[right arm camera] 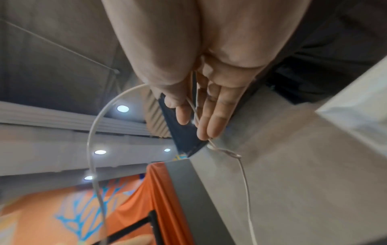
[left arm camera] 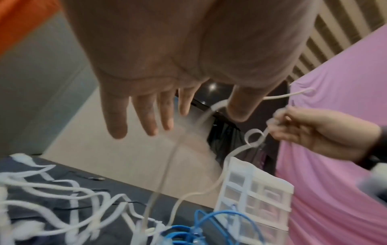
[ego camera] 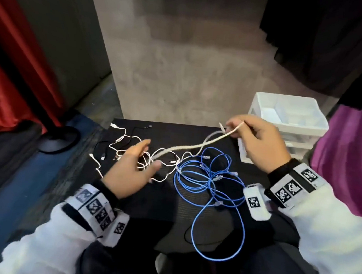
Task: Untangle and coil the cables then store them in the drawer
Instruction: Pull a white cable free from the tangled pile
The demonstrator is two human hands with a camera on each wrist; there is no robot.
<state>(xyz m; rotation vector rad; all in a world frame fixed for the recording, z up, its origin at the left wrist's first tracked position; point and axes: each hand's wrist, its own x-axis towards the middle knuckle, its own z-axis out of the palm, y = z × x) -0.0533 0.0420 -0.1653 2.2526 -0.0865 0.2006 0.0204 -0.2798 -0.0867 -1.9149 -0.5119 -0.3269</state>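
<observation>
From above, the right hand (ego camera: 258,145) pinches a white cable (ego camera: 188,146) lifted off the black table (ego camera: 223,220), beside the drawer unit (ego camera: 287,120). The left wrist camera shows the left hand (left arm camera: 146,82) spread, empty. The right wrist camera shows fingers (right arm camera: 211,116) clamping the cable.

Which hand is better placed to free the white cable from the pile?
Left. The left hand hovers open just over the tangle of thin white cables, where the white cable enters it. The right hand already pinches that cable's raised end.
</observation>
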